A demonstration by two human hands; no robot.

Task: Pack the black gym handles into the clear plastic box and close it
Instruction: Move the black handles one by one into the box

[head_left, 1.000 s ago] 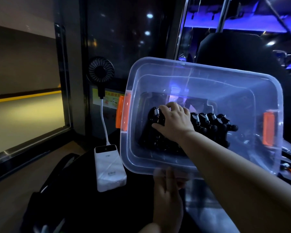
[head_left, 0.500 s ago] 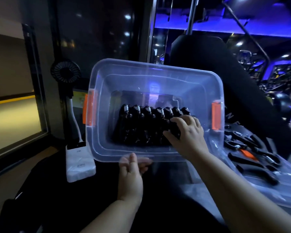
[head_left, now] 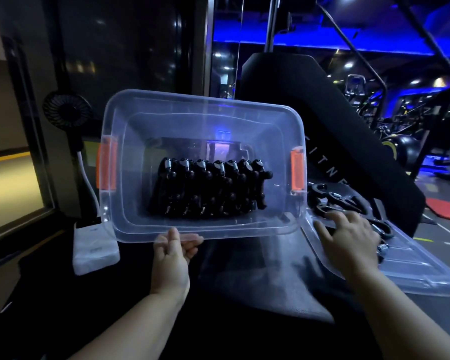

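Left hand (head_left: 174,252): pinches clear plastic box (head_left: 200,120) at near rim, tilting it. Right hand (head_left: 348,237): fingers spread, right of box, over loose handles (head_left: 333,203) on lid (head_left: 413,266). Packed handles (head_left: 208,190): inside box; likely rigid, heavy; take mid-shaft.

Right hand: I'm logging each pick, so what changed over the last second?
The right hand left the packed handles inside the clear plastic box and moved right, to the loose handles on the lid. The left hand still holds the box's near rim; the box stays tipped toward the camera.
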